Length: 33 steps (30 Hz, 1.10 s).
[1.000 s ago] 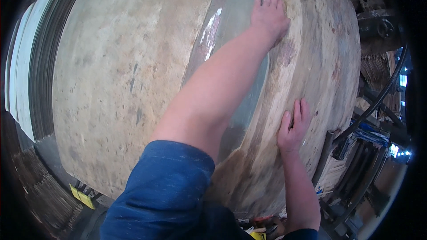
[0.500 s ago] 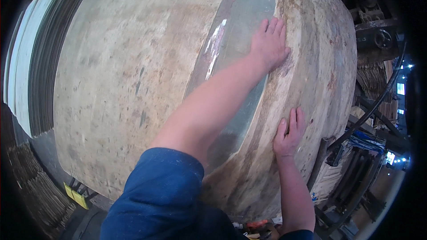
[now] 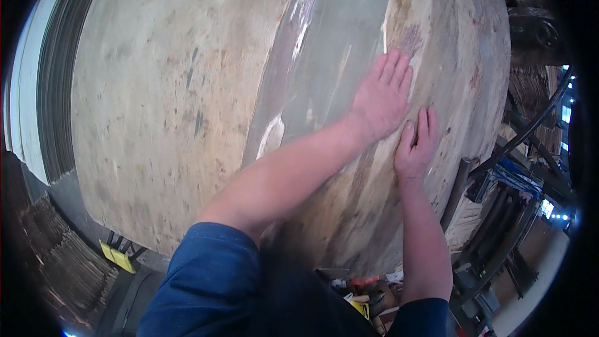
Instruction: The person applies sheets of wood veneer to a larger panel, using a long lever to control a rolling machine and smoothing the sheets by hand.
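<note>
A large pale wood veneer sheet [image 3: 156,87] with dark flecks lies to the left. To the right is a browner, streaked veneer sheet [image 3: 465,56]. Between them a grey strip of surface [image 3: 349,19] shows, marked by whitish, torn-looking patches. My left hand [image 3: 382,95] lies flat across the right sheet's inner edge, fingers stretched out and pointing away from me. My right hand [image 3: 418,148] rests on the same sheet, nearer and a little to the right, its thumb apart from the straight fingers. Neither hand grips anything. My left forearm hides part of the grey strip.
Stacked thin sheets [image 3: 59,75] stand along the left, with another rough-edged stack [image 3: 68,256] lower down. A yellow piece [image 3: 117,256] sits by the near left corner. Machinery with a dark bar [image 3: 524,134] borders the right. Assorted small items [image 3: 368,293] lie close to my body.
My left hand has slid toward me along the sheet's edge, closer to my right hand. The right hand stays at about the same spot on the sheet. The whole view has shifted.
</note>
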Each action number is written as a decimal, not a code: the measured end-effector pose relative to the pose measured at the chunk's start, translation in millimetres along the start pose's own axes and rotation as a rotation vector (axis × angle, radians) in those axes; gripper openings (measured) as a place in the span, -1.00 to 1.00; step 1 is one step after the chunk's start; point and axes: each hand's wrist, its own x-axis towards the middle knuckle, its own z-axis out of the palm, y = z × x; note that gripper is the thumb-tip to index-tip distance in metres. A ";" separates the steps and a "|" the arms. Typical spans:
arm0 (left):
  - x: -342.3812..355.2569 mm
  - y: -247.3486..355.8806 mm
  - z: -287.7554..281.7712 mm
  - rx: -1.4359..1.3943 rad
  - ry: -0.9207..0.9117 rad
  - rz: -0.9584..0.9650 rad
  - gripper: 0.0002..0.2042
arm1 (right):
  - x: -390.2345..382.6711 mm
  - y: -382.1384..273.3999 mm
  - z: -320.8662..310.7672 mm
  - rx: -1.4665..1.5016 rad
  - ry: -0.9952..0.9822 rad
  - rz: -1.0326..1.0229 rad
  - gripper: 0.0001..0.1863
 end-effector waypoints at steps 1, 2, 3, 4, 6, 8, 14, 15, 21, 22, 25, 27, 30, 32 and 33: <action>-8.1 5.7 1.2 -0.005 0.003 0.024 -0.40 | -0.6 3.2 1.3 0.001 -0.017 0.006 -0.57; -14.8 12.4 2.3 -0.013 -0.011 0.018 -0.40 | -1.9 7.9 1.9 -0.016 -0.009 -0.009 -0.57; -20.1 18.7 3.0 -0.085 0.013 0.007 -0.42 | -2.8 9.9 3.2 -0.033 0.000 -0.026 -0.58; -24.3 22.9 4.0 -0.157 0.039 -0.004 -0.43 | -2.9 9.3 3.3 -0.032 -0.014 -0.023 -0.58; -30.6 26.5 5.4 -0.184 0.062 -0.016 -0.46 | -1.7 7.4 2.1 -0.036 -0.012 -0.017 -0.58; -35.0 29.3 4.9 -0.210 0.088 -0.027 -0.48 | -1.9 7.7 3.3 -0.008 -0.009 -0.022 -0.58; -44.6 37.3 7.7 -0.235 0.135 -0.067 -0.53 | -4.3 8.5 5.4 0.015 -0.005 -0.006 -0.58; -44.6 37.6 7.5 -0.216 0.134 -0.075 -0.54 | -4.2 8.8 5.1 0.015 -0.004 -0.023 -0.58; -43.7 37.1 4.8 -0.274 0.152 -0.057 -0.56 | -4.0 8.2 1.8 0.015 -0.001 -0.006 -0.59; -44.0 36.3 4.9 -0.277 0.156 -0.048 -0.57 | -3.8 8.1 2.2 0.014 -0.001 -0.003 -0.59; -44.9 33.0 6.3 -0.305 0.182 -0.032 -0.58 | -2.7 6.8 2.9 0.026 -0.005 -0.002 -0.59; -45.1 30.9 5.4 -0.299 0.177 -0.017 -0.59 | -2.3 6.6 3.1 0.023 -0.002 -0.008 -0.59; -44.1 28.4 3.7 -0.290 0.149 0.015 -0.60 | -1.7 6.8 2.6 0.017 0.000 -0.006 -0.59; -43.9 28.2 4.0 -0.289 0.129 0.036 -0.59 | -3.6 12.3 5.6 0.035 -0.001 -0.011 -0.59; -45.6 28.2 4.2 -0.346 0.111 0.089 -0.59 | -4.3 14.2 6.3 0.059 -0.002 -0.014 -0.59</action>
